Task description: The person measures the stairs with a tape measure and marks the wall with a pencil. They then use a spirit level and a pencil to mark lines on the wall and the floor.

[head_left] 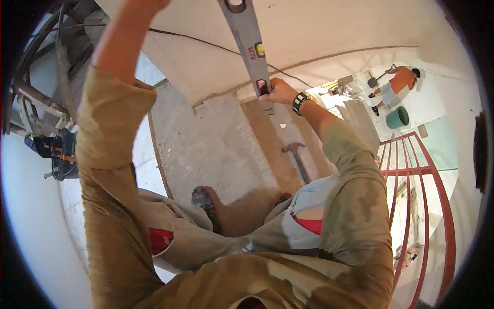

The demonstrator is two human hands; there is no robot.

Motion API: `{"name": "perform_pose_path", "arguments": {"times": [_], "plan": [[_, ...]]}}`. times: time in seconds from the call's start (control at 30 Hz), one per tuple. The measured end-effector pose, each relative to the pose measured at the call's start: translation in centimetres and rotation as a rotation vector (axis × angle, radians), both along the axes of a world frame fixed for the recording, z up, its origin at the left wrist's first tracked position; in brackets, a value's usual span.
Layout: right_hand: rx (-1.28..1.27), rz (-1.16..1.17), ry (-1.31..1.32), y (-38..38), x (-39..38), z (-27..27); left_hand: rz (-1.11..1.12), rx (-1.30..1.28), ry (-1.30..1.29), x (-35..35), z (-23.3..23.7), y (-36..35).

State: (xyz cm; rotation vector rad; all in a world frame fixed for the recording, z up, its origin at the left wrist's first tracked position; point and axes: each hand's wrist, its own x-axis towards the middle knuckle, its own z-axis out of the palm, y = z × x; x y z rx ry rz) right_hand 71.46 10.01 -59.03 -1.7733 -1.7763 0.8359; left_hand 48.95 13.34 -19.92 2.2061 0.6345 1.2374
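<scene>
A grey spirit level [248,38] with red lettering and a yellow-green vial slants down from the top edge against the pale wall. Near its lower end, my right hand [282,92], with a watch [299,102] at the wrist, grips it by the hand slot. My left hand [155,4] is raised at the top edge. Most of it is cut off, so its fingers and anything in them are hidden. A claw hammer [297,160] lies on the concrete ledge below my right hand, close to my knee.
Red metal railing [422,170] rises on the right. Beyond it, lower down, a person in an orange top [402,80] holds a shovel [380,78] near a green bucket [397,118]. A black bucket [66,154] and timber [63,72] are at left. A cable [195,38] crosses the wall.
</scene>
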Motion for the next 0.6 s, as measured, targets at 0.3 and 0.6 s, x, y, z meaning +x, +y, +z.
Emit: {"name": "perform_pose_path", "arguments": {"times": [0.3,0.6], "plan": [[-0.028,0.068,-0.323,-0.9,2.6,-0.5,-0.128,-0.293,-0.075,-0.6,-2.8,1.8],[0.036,-0.102,-0.678,-2.9,11.2,-2.0,-0.967,-0.768,-0.175,-5.2,-0.5,2.9]]}}
